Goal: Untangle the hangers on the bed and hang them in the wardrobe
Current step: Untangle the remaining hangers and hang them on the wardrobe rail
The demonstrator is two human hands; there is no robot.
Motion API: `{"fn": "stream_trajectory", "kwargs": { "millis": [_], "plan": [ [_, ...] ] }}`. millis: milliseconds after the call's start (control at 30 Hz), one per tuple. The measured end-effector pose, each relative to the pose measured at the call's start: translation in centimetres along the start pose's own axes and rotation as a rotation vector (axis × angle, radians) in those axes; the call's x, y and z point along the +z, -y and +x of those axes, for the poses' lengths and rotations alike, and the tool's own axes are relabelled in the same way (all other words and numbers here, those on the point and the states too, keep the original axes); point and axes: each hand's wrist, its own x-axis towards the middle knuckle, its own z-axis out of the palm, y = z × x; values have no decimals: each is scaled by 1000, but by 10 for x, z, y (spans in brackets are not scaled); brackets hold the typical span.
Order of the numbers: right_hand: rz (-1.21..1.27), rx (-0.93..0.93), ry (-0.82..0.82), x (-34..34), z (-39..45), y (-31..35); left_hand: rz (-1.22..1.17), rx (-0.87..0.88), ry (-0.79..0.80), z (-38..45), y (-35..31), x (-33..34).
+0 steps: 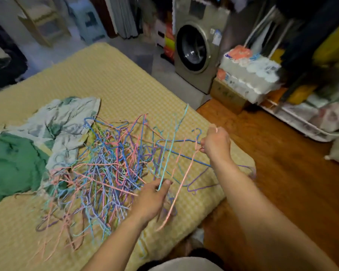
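Note:
A tangled heap of thin wire hangers (106, 169) in pink, blue, purple and green lies on the yellow bed (98, 79). My left hand (152, 198) pinches a light-blue hanger (171, 147) that stands tilted up out of the heap's right side. My right hand (216, 142) is closed around the necks of a blue hanger (176, 141) and a pink hanger (181, 184), lifted just right of the heap. A purple hanger (201, 181) lies on the bed under my right forearm. The open wardrobe rack (309, 55) stands at the far right.
A crumpled green and white cloth (27, 145) lies on the bed left of the heap. A washing machine (198, 45) stands beyond the bed's far corner, with packs of tissue rolls (249, 75) on a box beside it. Wooden floor (282, 173) separates bed and wardrobe.

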Motion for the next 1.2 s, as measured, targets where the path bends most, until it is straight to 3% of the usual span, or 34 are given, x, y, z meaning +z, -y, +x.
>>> {"fn": "stream_trajectory", "kwargs": {
  "millis": [67, 167, 267, 400, 533, 633, 733, 833, 900, 967, 1067, 1200],
  "plan": [
    [3, 31, -99, -19, -18, -8, 56, 83, 99, -10, 9, 2],
    [29, 94, -407, -68, -85, -32, 208, 241, 331, -44, 27, 5],
    [13, 179, -595, -105, -140, -49, 237, 300, 466, -78, 37, 9],
    [82, 331, -819, -187, -222, -83, 285, 343, 774, -151, 34, 24],
    [190, 339, -974, -263, -303, -111, 355, 445, 940, -192, 29, 72],
    [71, 297, -1016, -299, -381, -133, 343, 354, 1063, -236, 23, 111],
    [98, 373, -1074, -302, -458, -182, 366, 264, 1178, -290, 17, 157],
    [438, 515, -932, -296, -520, -240, 413, 265, 1322, -357, 14, 208],
    [752, 467, -802, -308, -554, -266, 447, 263, 1398, -408, 16, 246],
    [920, 374, -835, -334, -573, -277, 430, 269, 1407, -446, 16, 276],
    [875, 335, -960, -387, -604, -293, 387, 274, 1363, -496, 21, 312],
    [833, 397, -700, -443, -629, -301, 368, 251, 1293, -546, 42, 352]
  ]
}}
